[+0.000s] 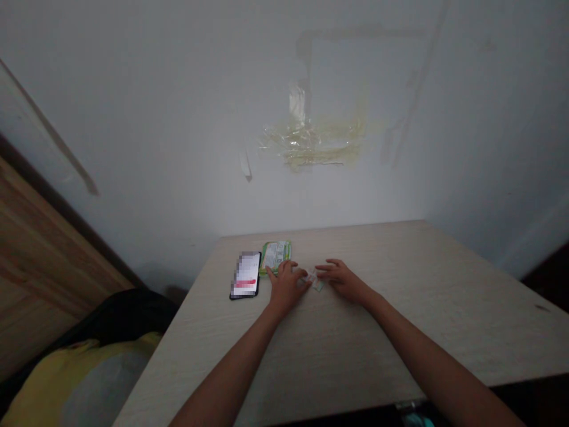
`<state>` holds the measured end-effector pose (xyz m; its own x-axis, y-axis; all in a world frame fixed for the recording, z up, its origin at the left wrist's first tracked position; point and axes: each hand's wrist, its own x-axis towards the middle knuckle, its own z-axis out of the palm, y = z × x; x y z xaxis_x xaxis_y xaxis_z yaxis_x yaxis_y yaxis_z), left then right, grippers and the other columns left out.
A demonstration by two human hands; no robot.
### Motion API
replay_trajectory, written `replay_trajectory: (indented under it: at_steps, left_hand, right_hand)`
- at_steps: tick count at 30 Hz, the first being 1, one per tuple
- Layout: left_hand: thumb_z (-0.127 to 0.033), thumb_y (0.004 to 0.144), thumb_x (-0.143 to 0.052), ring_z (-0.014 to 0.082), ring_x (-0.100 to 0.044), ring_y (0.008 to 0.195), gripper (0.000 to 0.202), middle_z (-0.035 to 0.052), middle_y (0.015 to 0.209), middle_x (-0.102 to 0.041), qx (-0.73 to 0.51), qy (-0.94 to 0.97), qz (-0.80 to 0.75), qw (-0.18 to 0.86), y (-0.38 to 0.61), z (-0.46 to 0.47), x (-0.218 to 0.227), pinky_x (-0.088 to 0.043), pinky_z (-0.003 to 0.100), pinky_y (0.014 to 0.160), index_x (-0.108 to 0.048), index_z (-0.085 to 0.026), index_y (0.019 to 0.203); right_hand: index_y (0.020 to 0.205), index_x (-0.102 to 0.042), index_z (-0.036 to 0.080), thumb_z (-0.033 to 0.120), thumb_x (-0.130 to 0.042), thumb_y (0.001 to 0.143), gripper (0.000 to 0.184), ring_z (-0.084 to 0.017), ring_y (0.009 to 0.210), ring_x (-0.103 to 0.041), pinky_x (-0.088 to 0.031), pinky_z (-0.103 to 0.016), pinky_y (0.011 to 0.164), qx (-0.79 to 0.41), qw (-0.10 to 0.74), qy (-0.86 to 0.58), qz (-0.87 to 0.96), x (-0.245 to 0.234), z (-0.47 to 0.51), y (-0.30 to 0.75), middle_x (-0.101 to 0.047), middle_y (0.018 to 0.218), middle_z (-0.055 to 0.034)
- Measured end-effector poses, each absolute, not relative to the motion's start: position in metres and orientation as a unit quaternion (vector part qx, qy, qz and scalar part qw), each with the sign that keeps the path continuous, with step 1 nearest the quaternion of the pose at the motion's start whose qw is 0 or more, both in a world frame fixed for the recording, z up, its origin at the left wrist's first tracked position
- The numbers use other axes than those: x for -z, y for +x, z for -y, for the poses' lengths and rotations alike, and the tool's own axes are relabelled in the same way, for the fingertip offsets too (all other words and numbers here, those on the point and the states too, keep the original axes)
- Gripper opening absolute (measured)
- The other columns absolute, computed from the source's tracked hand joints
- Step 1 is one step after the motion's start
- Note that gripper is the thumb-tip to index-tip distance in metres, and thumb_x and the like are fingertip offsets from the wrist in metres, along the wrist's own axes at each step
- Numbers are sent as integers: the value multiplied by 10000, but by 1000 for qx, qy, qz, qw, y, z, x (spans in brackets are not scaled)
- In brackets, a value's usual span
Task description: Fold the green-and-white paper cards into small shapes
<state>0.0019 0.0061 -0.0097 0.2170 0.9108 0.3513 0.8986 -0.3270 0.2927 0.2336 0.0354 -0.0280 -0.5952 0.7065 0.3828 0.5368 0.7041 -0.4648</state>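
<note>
A small, flat, pale piece with pink and green print [316, 279] lies on the tabletop between my hands; it looks like paper or card, and its exact kind is too small to tell. My left hand [287, 289] has its thumb and forefinger closed at the piece's left edge, while its other fingers spread toward a green and white printed packet [275, 255]. From the other side, my right hand [344, 281] grips the upper right edge with its fingertips. Part of the piece is hidden under the fingers.
A phone [246, 276] with a lit, partly blurred screen lies left of the packet. The light wooden table [400, 332] meets a wall [178, 118] with peeling tape [311, 139]. Beyond the table's left edge sits a yellow and grey soft thing [89, 379].
</note>
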Motion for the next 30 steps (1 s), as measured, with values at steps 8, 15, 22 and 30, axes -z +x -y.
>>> replay_trajectory:
  at_steps: [8, 15, 22, 30]
  left_hand:
    - [-415, 829, -635, 278, -387, 1300, 215, 10, 1245, -594, -241, 790, -563, 40, 2, -8, 9, -5, 732, 1068, -676, -357, 1032]
    - [-474, 799, -655, 283, -397, 1308, 261, -47, 1221, -651, -215, 826, -512, 102, 1, -5, 2, 158, 733, 1023, -667, -430, 1056]
    - [-461, 821, -638, 276, -423, 1290, 197, -45, 1196, -670, -215, 814, -528, 108, 2, -6, 3, 134, 734, 1032, -694, -411, 1004]
    - [-457, 879, -567, 275, -448, 1290, 194, -32, 1158, -697, -225, 825, -512, 83, 0, -8, 7, 161, 718, 1037, -695, -392, 1010]
  right_hand:
    - [1099, -698, 271, 26, -476, 793, 450, -214, 1128, -508, -357, -454, 1040, -117, 266, -360, 887, 18, -32, 228, -674, 1104, -48]
    - [1099, -704, 278, 13, -495, 784, 461, -220, 1093, -491, -396, -414, 988, -116, 280, -372, 877, 18, -26, 223, -627, 1041, -73]
    - [1002, -729, 244, 50, -524, 812, 339, -216, 1056, -528, -422, -389, 967, -129, 328, -374, 858, 22, -23, 217, -623, 1044, -73]
    - [1004, -721, 246, 189, -595, 852, 205, -228, 1071, -553, -445, -398, 954, -124, 335, -383, 852, 21, -23, 217, -648, 1073, -80]
